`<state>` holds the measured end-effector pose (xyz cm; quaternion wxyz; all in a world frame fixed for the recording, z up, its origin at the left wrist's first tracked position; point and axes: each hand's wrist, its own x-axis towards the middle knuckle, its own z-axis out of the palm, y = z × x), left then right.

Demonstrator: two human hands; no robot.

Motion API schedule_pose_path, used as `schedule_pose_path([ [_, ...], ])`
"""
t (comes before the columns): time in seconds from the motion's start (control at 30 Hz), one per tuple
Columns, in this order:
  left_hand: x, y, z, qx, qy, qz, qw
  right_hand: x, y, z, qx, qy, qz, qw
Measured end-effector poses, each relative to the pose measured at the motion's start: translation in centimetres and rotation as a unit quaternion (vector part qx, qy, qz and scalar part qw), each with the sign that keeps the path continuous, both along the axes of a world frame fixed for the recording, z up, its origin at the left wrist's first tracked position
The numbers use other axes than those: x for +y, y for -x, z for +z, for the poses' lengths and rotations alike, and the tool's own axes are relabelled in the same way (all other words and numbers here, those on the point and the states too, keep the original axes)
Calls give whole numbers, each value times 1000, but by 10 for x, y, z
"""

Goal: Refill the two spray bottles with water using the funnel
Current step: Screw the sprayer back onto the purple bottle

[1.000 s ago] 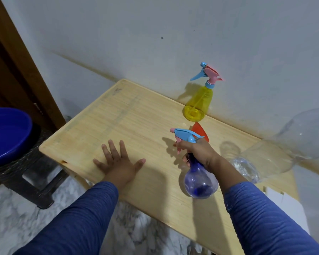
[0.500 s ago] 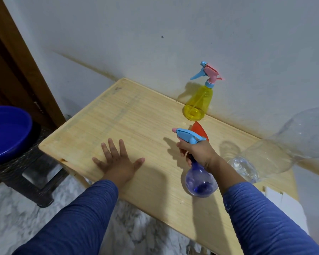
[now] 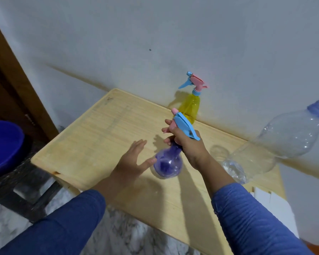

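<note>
**Purple spray bottle gripped at the neck, other hand coming to its body**

In the centre of the frame the right hand (image 3: 187,144) is wrapped tight around the neck of the purple spray bottle (image 3: 167,163), just under its blue and pink trigger head (image 3: 184,127). This grip seems chosen to keep the neck firm, so that the head can be unscrewed. The left hand (image 3: 134,161) is at the left of the round body with fingers straight and spread, holding nothing; its thumb is at the body's side, but I cannot tell if it touches. I judge it is placed to steady the body while the head is turned.

The yellow spray bottle (image 3: 189,107) stands upright at the back edge of the wooden table (image 3: 92,137), near the wall, with its head on. The funnel is not visible; the right hand may hide it. A big clear plastic bottle (image 3: 276,144) leans at the right of the frame, well tilted.

The left part of the table gives open room. The purple bottle is near the front edge, so a slip could send it down. A blue basin (image 3: 4,146) sits off the table at the far left.
</note>
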<state>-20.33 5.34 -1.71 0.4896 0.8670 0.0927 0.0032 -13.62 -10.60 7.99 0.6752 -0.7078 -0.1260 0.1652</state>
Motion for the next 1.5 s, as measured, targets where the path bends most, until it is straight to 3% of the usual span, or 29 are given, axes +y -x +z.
schedule_pose_path([
  [0.07,-6,-1,15,-4,70,-48,996,6,-2,11,-2,-15,5,1000],
  [0.2,-8,-10,36,-32,114,-48,992,15,-10,23,-26,-36,-5,999],
  [0.37,-1,-29,49,-81,127,-20,988,21,-25,18,-63,-7,-63,996],
  [0.47,9,-47,51,-99,143,28,984,27,-32,-3,-104,76,-62,990],
  [0.67,35,-102,42,-82,147,38,985,50,-73,-36,-147,114,-109,976],
  [0.87,70,-173,25,-79,133,-27,988,84,-131,-61,-124,89,-164,975],
  [1.03,87,-216,1,-67,157,-19,985,105,-170,-80,-112,86,-181,973],
  [1.5,99,-234,-20,-77,125,-1,989,119,-190,-92,-90,123,-181,972],
])
